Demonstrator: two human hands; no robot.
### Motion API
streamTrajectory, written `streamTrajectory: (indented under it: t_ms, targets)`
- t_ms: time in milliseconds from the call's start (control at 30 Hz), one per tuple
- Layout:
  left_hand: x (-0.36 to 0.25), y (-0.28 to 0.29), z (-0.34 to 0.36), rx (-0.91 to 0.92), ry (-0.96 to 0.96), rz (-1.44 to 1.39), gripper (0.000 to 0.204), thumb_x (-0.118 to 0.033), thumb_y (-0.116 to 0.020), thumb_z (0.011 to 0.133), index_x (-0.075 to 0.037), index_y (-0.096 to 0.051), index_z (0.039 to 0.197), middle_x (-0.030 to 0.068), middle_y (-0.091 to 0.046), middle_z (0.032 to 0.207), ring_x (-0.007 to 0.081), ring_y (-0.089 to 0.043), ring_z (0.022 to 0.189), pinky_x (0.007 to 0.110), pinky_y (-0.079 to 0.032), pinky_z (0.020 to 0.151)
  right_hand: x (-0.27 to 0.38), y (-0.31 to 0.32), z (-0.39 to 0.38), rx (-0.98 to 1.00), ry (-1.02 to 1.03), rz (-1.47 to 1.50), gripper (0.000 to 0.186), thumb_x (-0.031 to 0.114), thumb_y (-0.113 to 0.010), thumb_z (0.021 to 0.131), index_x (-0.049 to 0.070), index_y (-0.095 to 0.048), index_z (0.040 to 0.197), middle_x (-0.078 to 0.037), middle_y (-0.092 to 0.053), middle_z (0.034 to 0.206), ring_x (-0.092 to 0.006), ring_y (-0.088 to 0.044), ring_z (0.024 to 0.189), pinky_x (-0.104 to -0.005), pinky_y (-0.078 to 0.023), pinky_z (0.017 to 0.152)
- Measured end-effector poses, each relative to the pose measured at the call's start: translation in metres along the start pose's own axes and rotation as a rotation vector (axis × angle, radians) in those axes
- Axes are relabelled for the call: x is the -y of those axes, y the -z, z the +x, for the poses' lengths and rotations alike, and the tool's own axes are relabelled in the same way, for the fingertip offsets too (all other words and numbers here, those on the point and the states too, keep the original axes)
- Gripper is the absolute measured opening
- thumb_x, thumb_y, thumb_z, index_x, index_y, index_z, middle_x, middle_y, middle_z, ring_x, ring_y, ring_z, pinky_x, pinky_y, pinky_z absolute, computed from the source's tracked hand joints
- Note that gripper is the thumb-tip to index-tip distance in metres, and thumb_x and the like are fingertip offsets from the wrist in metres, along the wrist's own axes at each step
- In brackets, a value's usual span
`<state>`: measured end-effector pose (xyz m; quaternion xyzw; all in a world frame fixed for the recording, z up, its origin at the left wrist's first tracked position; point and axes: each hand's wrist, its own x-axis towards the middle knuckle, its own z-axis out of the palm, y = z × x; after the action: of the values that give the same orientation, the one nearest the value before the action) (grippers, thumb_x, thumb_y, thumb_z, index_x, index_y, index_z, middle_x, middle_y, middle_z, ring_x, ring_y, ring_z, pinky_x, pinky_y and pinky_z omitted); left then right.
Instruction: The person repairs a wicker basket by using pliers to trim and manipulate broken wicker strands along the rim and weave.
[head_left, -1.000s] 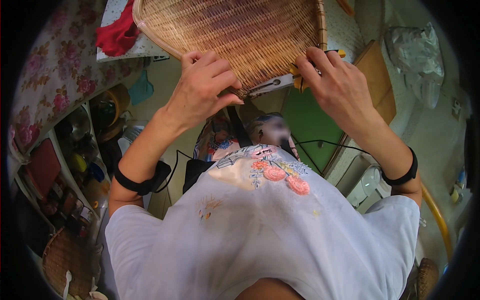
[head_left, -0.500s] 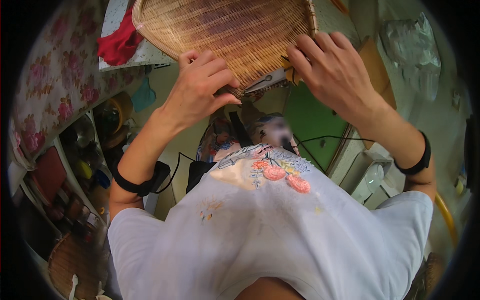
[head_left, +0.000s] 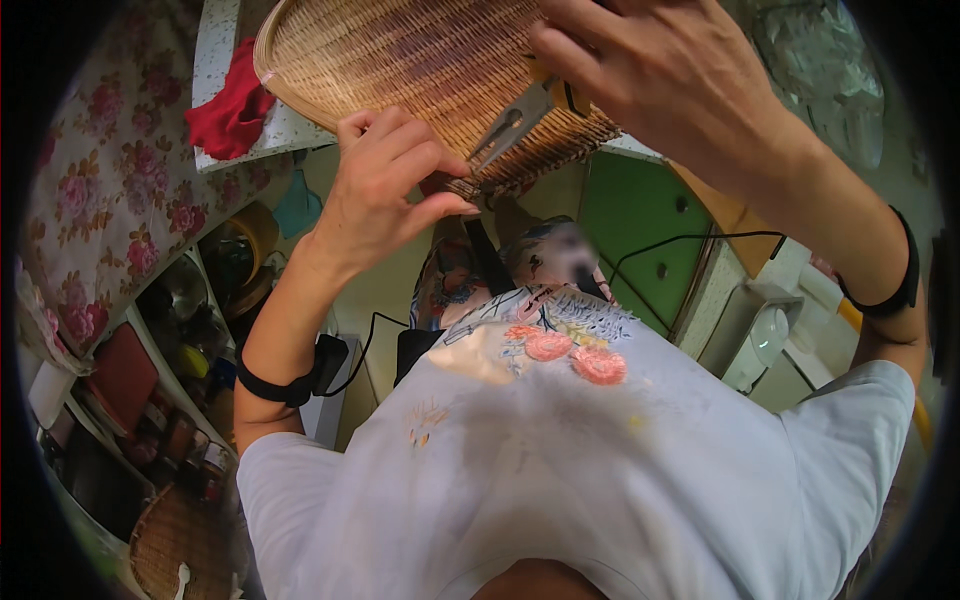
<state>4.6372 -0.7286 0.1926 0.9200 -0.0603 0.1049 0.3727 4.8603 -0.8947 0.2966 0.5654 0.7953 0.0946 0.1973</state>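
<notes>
A woven bamboo basket (head_left: 400, 55) with a thick rounded rim fills the top middle of the view. My left hand (head_left: 385, 185) pinches its near edge, thumb below and fingers folded above. In my right hand (head_left: 660, 75) is a pair of long-nose pliers (head_left: 514, 122) with yellow handles. Their jaws slant down and left across the weave, and the tips lie close to my left fingertips at the near edge. Whether the tips grip a strand cannot be made out. The right fingers and part of the handles run out of view at the top.
A red cloth (head_left: 232, 105) lies on the speckled counter (head_left: 215, 55) at left. Beneath the flowered cover (head_left: 110, 150) are shelves with pans and jars. A green cabinet door (head_left: 635, 230) stands beyond my lap, and a black cable (head_left: 690, 237) runs toward my right arm.
My right hand has moved up and the pliers have swung from the basket's near edge to over the weave, showing their jaws. The left hand keeps its hold on the edge.
</notes>
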Motion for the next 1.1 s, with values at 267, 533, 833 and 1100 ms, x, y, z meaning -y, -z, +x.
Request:
streamTrajectory:
  t_ms: [267, 533, 833, 1100]
  targets:
    - [0.000, 0.003, 0.004, 0.005, 0.020, 0.017, 0.034, -0.034, -0.082, 0.067, -0.013, -0.067, 0.089, 0.0002, -0.058, 0.085, 0.0215, -0.056, 0.091, 0.039, -0.033, 0.093, 0.007, 0.018, 0.010, 0.032, -0.016, -0.080, 0.018, 0.022, -0.065, 0.077, 0.009, -0.055, 0.086, -0.004, -0.044, 0.075, -0.0197, -0.053, 0.072, -0.0402, -0.033, 0.093]
    - [0.000, 0.002, 0.004, 0.009, 0.021, 0.016, 0.034, -0.035, -0.082, 0.067, -0.013, -0.067, 0.089, -0.0007, -0.058, 0.085, 0.0208, -0.056, 0.091, 0.039, -0.032, 0.094, 0.009, 0.017, 0.009, 0.014, -0.022, -0.101, 0.016, 0.021, -0.064, 0.076, 0.008, -0.055, 0.082, -0.004, -0.044, 0.070, -0.0195, -0.052, 0.069, -0.0386, -0.035, 0.090]
    - [0.005, 0.005, 0.008, -0.006, -0.022, 0.034, 0.034, -0.036, -0.082, 0.067, -0.014, -0.067, 0.090, -0.0012, -0.058, 0.084, 0.0207, -0.056, 0.088, 0.040, -0.033, 0.094, -0.006, 0.039, 0.016, 0.089, 0.108, -0.103, 0.019, 0.021, -0.062, 0.082, 0.003, -0.060, 0.085, -0.008, -0.060, 0.079, -0.0220, -0.055, 0.070, -0.0349, -0.040, 0.087]
    - [0.024, 0.000, 0.013, -0.190, -0.215, 0.265, 0.043, -0.044, -0.078, 0.072, -0.010, -0.064, 0.093, 0.0022, -0.057, 0.081, 0.0235, -0.056, 0.076, 0.039, -0.042, 0.083, -0.023, 0.036, 0.012, 0.117, 0.053, 0.188, 0.017, 0.014, -0.060, 0.086, -0.003, -0.058, 0.085, -0.013, -0.064, 0.084, -0.0244, -0.065, 0.080, -0.0355, -0.053, 0.074]
